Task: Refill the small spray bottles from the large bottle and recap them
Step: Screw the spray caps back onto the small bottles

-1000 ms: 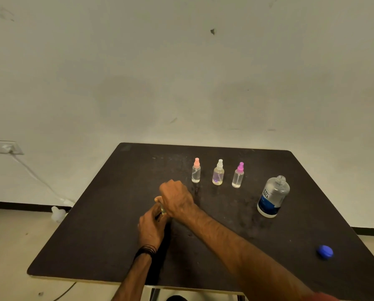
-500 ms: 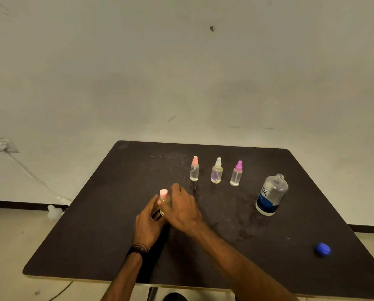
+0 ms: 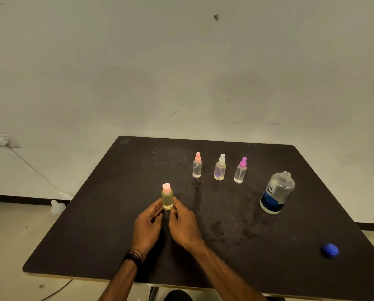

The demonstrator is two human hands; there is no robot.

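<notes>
Flanking capped yellow bottle, left hand, right hand, grip unclear

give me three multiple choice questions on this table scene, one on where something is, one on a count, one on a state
1. Where is the blue cap?
A. on the large bottle
B. loose on the table, near its right corner
C. in the left hand

2. How many small spray bottles stand on the table?
A. two
B. three
C. four

3. The large bottle is
A. upright and uncapped
B. lying on its side
C. upright and capped

Answers:
1 B, the cap lies alone, apart from every bottle.
2 C, three in a row plus the yellow bottle between the left hand and right hand.
3 A, its bare threaded neck shows.
</notes>
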